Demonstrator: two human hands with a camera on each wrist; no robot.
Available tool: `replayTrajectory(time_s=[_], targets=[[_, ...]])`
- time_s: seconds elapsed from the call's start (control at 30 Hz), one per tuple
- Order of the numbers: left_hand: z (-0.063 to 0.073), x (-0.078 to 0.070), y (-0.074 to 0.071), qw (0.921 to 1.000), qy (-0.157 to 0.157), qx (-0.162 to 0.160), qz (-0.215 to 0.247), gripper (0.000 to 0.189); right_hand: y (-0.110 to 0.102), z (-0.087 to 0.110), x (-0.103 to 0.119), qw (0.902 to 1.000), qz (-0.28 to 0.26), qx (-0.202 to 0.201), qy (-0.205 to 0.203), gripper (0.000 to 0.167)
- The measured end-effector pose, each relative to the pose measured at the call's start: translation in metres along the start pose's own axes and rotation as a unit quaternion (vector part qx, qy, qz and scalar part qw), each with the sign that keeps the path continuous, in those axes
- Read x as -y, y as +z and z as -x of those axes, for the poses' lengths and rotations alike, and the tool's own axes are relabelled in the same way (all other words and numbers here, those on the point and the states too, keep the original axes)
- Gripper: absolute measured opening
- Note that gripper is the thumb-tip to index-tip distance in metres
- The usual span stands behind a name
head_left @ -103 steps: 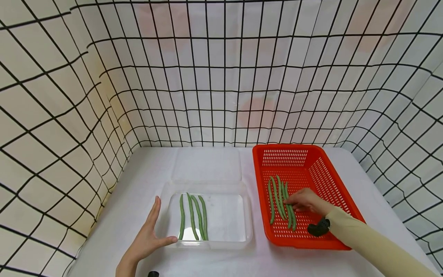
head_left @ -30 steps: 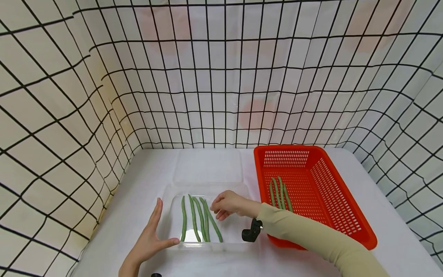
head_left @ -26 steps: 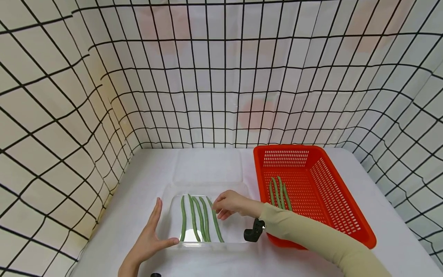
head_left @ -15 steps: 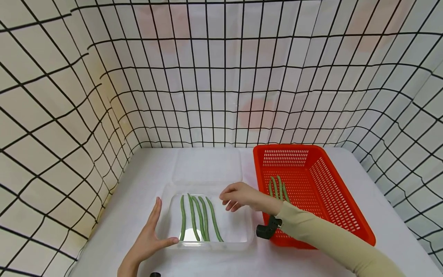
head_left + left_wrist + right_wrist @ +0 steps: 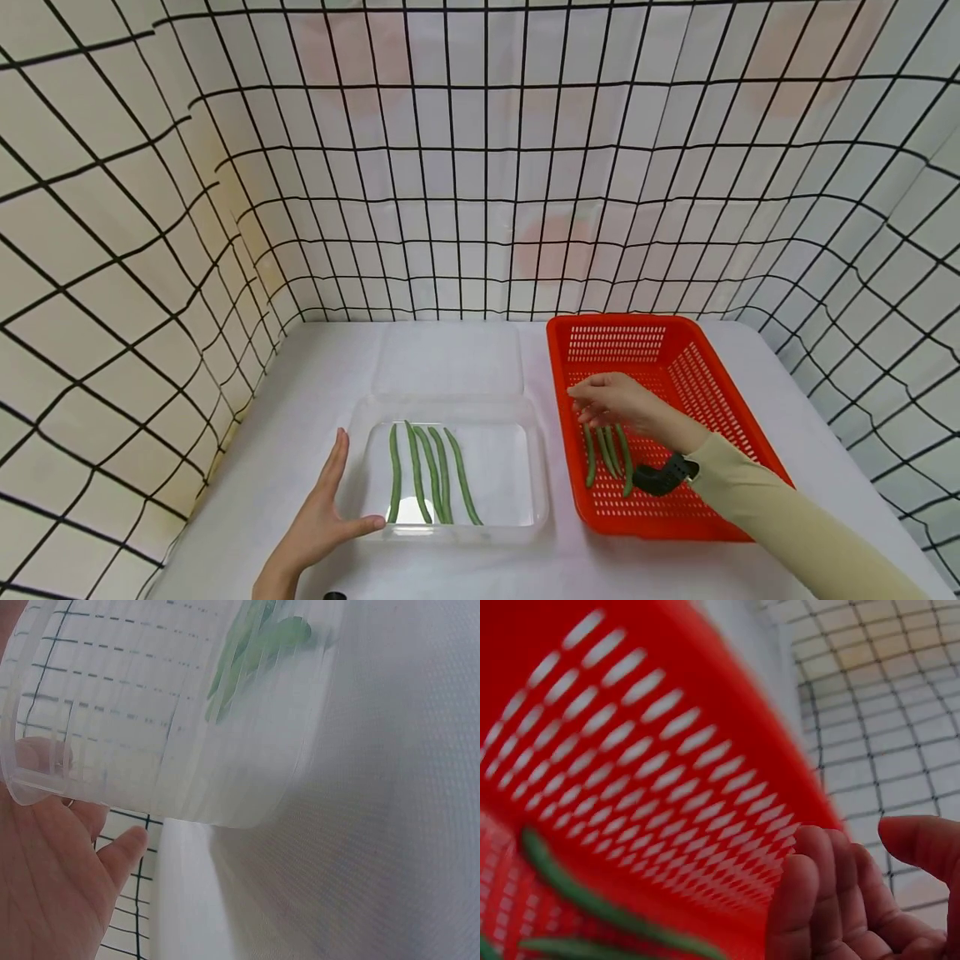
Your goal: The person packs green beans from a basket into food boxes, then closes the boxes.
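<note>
Nearer, loosely curled and empty, the right hand [image 5: 622,402] hovers above green beans [image 5: 627,462] lying near-to-far at left in the red basket [image 5: 645,527]; the spread left hand [image 5: 318,512] touches the clear container [image 5: 498,475].

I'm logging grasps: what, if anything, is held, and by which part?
Nothing is gripped. The right hand is empty over the red perforated plastic basket; the left hand is open at the near-left corner of the clear rectangular plastic container.

Your right sleeve [image 5: 795,517] is long, plain and pale khaki, lightly creased. At its cuff you wear a rounded black device [image 5: 660,477]; a small black piece [image 5: 335,596] shows near your left wrist [image 5: 276,575].
</note>
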State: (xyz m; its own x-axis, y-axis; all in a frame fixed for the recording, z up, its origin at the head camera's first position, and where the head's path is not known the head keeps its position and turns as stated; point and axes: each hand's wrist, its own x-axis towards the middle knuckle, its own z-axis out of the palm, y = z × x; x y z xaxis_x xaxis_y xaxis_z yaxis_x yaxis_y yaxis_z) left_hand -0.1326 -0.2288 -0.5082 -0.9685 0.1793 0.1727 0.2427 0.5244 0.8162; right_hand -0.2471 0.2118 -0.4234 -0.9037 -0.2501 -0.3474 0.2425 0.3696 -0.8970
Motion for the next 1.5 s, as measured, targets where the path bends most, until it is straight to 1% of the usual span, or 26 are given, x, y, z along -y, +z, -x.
replayTrajectory(time_s=[0.2,0.27,0.37,0.43,0.57,0.63,0.73,0.9,1.1,1.2,1.3,1.5], targets=[[0.0,0.002,0.001,1.0,0.002,0.004,0.004,0.129,-0.025,0.005,-0.032,0.9983,0.042,0.031,0.027,0.029],[0.0,0.002,0.002,1.0,0.002,0.005,0.004,0.129,-0.034,0.006,-0.043,0.9975,0.056,0.024,0.035,0.028],[0.001,0.001,0.002,1.0,0.0,0.003,0.001,0.13,-0.047,0.007,-0.058,0.9952,0.083,-0.001,0.051,0.028],[0.0,0.001,0.002,1.0,0.001,0.0,-0.001,0.13,-0.055,0.006,-0.067,0.9937,0.091,-0.017,0.062,0.029],[0.0,0.0,0.001,1.0,0.004,0.002,-0.002,0.129,-0.064,0.005,-0.078,0.9909,0.106,-0.032,0.076,0.034],[-0.001,0.0,0.0,1.0,0.007,0.005,-0.001,0.129,-0.065,0.004,-0.082,0.9896,0.111,-0.039,0.083,0.034],[-0.001,0.0,0.0,0.9999,0.011,0.007,-0.002,0.129,-0.061,0.001,-0.086,0.988,0.124,-0.038,0.084,0.035],[-0.001,-0.001,0.0,0.9999,0.01,0.008,-0.001,0.129,-0.046,-0.007,-0.083,0.9888,0.114,-0.039,0.088,0.034],[-0.001,-0.001,0.0,0.9999,0.003,0.01,-0.001,0.129,-0.032,-0.013,-0.078,0.9893,0.103,-0.05,0.09,0.023],[0.0,-0.002,0.0,1.0,0.001,0.009,-0.003,0.129,-0.031,-0.014,-0.078,0.9901,0.085,-0.048,0.1,0.019],[0.0,-0.002,-0.001,1.0,0.0,0.007,-0.006,0.129,-0.03,-0.015,-0.079,0.9911,0.055,-0.047,0.112,0.018],[0.001,-0.002,-0.002,1.0,0.001,0.008,-0.005,0.128,-0.033,-0.015,-0.081,0.9924,0.008,-0.038,0.117,0.019]])
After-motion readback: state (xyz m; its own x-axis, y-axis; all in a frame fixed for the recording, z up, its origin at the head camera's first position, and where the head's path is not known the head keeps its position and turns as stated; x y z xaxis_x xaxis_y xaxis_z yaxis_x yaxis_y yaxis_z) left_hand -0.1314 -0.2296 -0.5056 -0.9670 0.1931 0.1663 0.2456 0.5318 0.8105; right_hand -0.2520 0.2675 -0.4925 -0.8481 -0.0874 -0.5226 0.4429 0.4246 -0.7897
